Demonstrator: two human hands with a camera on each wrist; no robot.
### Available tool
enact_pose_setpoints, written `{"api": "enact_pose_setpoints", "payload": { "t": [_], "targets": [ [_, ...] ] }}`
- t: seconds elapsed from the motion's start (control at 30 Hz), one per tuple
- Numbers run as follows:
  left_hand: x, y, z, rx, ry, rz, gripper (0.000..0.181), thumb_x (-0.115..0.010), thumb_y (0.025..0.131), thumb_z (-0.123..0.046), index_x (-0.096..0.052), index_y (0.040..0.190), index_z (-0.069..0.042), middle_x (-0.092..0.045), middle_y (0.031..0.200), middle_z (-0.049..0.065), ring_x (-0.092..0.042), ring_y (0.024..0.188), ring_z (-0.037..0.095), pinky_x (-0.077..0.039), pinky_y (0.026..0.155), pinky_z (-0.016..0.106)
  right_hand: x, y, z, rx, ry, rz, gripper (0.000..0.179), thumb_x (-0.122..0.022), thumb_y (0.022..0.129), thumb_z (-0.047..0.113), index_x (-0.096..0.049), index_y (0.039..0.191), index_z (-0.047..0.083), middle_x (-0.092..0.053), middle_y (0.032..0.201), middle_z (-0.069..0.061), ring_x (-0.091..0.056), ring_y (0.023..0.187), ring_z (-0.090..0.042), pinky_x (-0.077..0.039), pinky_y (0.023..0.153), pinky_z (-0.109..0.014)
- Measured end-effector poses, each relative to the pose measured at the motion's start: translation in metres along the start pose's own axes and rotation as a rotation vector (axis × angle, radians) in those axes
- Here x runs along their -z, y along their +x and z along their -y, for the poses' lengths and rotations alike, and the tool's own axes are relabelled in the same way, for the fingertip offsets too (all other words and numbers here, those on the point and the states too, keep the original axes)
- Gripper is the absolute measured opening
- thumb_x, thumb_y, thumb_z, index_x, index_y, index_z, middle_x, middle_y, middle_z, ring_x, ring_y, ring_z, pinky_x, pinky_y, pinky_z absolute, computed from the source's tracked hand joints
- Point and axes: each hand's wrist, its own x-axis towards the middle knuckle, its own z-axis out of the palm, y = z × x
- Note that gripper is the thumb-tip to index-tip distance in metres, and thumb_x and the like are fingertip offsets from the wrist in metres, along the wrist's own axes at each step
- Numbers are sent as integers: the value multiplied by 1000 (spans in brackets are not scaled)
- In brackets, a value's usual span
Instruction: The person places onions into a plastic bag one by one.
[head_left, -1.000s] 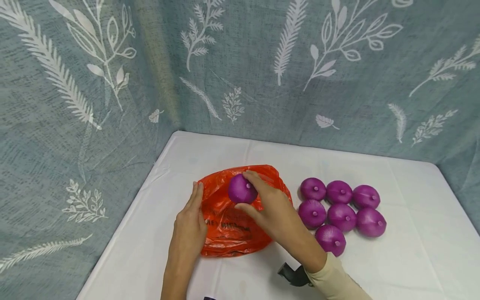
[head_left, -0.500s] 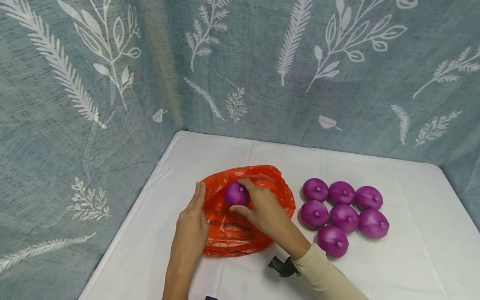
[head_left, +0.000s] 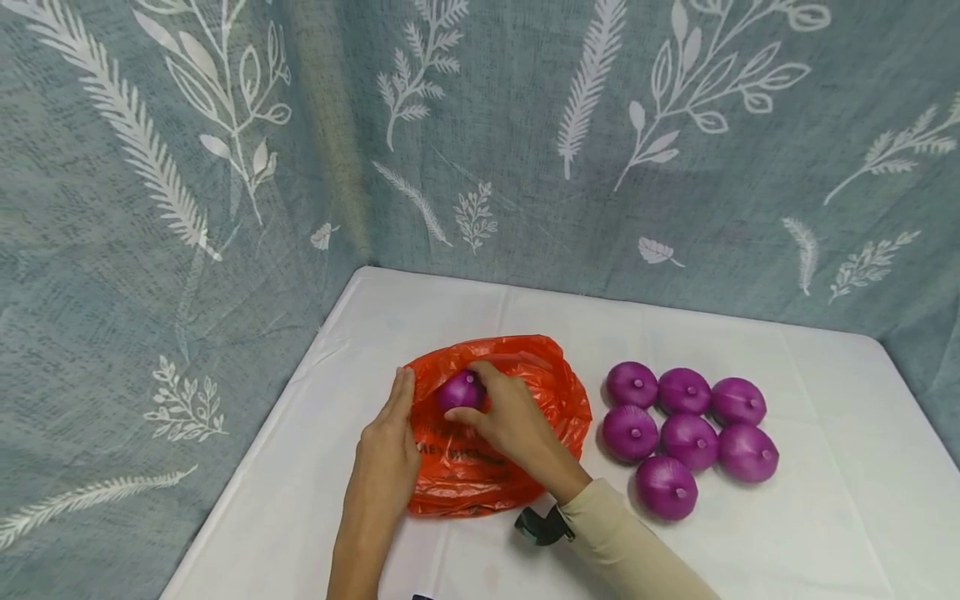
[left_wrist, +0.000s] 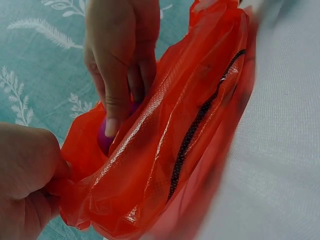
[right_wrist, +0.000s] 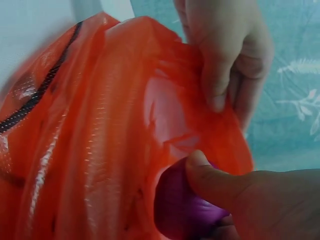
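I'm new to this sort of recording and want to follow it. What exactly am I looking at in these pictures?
There is no machine here; a person works by hand. The wide picture comes from a camera worn on the head, looking forward and down. The two closer ones come from cameras worn on the left and right wrists.

On the white table sits a red plastic bag with its mouth open. To its right are seven round purple onion-like things. The left hand pinches the bag's edge. The right hand holds an eighth onion-like thing inside the bag's mouth. Behind the table hangs a blue-green cloth with white leaf patterns.
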Motion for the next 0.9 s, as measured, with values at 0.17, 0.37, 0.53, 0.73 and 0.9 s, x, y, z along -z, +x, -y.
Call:
{"api": "enact_pose_setpoints", "payload": {
  "t": [0.17, 0.37, 0.53, 0.73, 0.9],
  "targets": [
    [-1, 0, 0, 0, -4, 4, 67, -53, 94, 9, -30, 154, -11, -36, 154, 12, -41, 137, 26, -42, 105, 43, -8, 4, -6, -9, 56, -10, 63, -81, 79, 36, -56, 131, 9, -67, 120, -6, -67, 99, -16, -58, 81, -27],
    [-3, 0, 1, 0, -14, 10, 63, -51, 95, 8, -32, 153, -9, -36, 154, 11, -41, 137, 25, -42, 105, 43, -18, 11, -9, -2, 82, -47, 55, -82, 78, 36, -60, 122, 13, -69, 116, -3, -67, 95, -13, -57, 77, -23],
    [-3, -1, 1, 0, -13, 14, 60, -50, 96, 7, -35, 152, -7, -37, 154, 11, -43, 136, 25, -42, 105, 43, -26, 13, -12, -7, 115, -62, 52, -82, 77, 35, -61, 120, 15, -70, 114, -1, -64, 85, -9, -55, 70, -18],
    [-4, -1, 1, -23, -12, 1, 60, -50, 95, 8, -36, 151, -6, -39, 152, 12, -44, 135, 24, -43, 105, 42, -30, 16, -15, -9, 136, -91, 47, -83, 76, 33, -63, 115, 16, -72, 102, 2, -59, 70, -7, -52, 58, -17],
    [-5, 1, 2, -29, -7, -3, 59, -50, 95, 8, -36, 151, -6, -40, 152, 12, -45, 134, 24, -42, 105, 41, -33, 19, -15, -23, 128, -104, 45, -83, 75, 33, -64, 112, 15, -72, 98, 0, -58, 68, -5, -52, 56, -17]
  ]
}}
